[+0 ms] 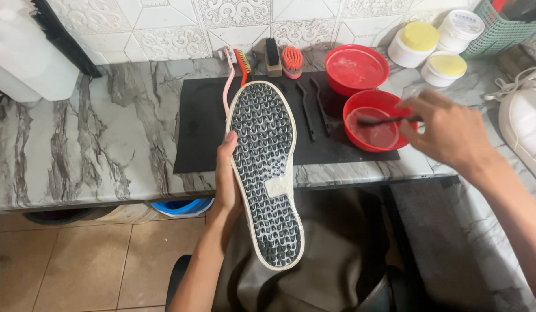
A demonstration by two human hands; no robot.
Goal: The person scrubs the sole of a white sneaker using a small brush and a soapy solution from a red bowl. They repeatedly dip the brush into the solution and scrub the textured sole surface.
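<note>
Our left hand (226, 173) grips the shoe (267, 173) sole-up, long axis near-to-far, while our right hand (447, 132), closed on a brush (383, 121), dips it in the bowl (360, 105) to the right.

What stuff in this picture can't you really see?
- Shoe, head view: only the sole shows; its top faces away.
- Left hand: fingers hidden behind the shoe.
- Brush in the right hand: blurred, its bristle end hard to make out over the red bowl.
- White sneaker: cut off by the right edge.
- Green basket: cut off by the top edge.
</note>
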